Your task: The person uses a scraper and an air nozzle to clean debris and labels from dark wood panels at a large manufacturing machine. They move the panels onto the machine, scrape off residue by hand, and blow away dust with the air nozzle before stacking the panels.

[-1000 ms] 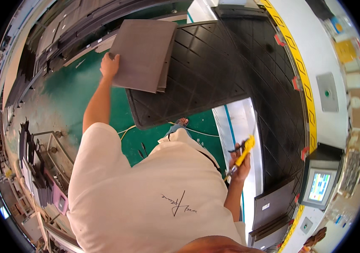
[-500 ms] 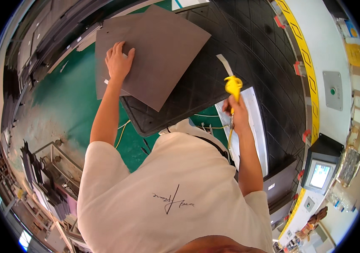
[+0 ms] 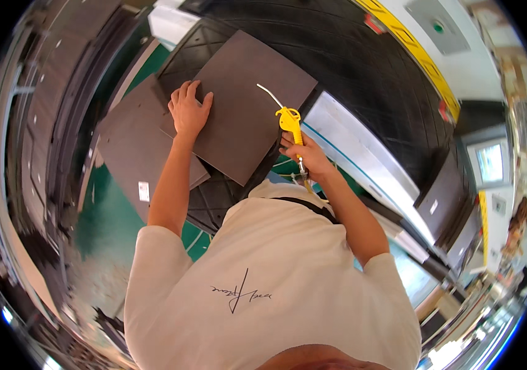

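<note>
My left hand (image 3: 190, 112) lies on dark brown flat panels, fingers stretched out and thumb apart, near the left corner of the upper panel (image 3: 260, 98). A second panel (image 3: 137, 132) sticks out to the left beneath my forearm, with a small white label (image 3: 144, 191) near its lower edge. Part of another panel shows between them. My right hand (image 3: 307, 154) grips a yellow air blow gun (image 3: 289, 120) by its handle. Its thin bent metal nozzle (image 3: 268, 94) points up and left over the upper panel. A hose fitting hangs below the grip.
The panels rest on a black ribbed table surface (image 3: 214, 37). At right lies a long pale metal strip (image 3: 362, 154). Beyond stands a white machine with a yellow stripe (image 3: 421, 55), a green button (image 3: 438, 26) and a screen (image 3: 490, 163). Stacked dark panels (image 3: 60, 80) stand far left.
The view has turned. The blow gun has come left, with its nozzle now over the upper panel. The panels look more fanned out, and my left hand stays on them.
</note>
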Demonstrator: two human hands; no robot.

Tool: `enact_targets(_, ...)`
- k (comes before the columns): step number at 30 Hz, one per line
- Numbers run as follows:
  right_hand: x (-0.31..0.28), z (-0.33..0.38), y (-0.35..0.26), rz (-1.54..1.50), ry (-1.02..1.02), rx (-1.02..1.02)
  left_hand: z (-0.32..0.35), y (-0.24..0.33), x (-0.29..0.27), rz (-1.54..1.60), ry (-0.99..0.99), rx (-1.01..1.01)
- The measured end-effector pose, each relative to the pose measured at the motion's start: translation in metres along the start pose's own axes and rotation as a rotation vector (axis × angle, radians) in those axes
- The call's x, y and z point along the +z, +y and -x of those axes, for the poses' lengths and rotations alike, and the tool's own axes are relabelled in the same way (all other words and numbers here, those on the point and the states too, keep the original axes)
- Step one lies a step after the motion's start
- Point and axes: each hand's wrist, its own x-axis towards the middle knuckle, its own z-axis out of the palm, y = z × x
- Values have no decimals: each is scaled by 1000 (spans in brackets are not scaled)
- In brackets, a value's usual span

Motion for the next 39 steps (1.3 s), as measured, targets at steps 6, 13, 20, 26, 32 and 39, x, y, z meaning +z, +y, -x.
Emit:
enact_targets(6, -23, 33, -20, -143, 210, -62, -32, 57, 63, 77, -81, 196)
enact_targets(13, -85, 74, -45, -46, 317, -97, -54, 109, 105, 145, -74, 368)
enact_targets(20, -117, 49, -81, 483, 479, -78, -60, 128, 121, 225, -46, 388)
enact_targets(26, -77, 40, -100, 746, 38, -38, -49, 92, 124, 135, -13, 273)
enact_targets(32, -31, 26, -99, 831, 68, -104, -8, 29, 95, -6, 48, 94)
enact_targets(39, -64, 69, -57, 1098, 117, -239, 29, 73, 77, -128, -37, 305)
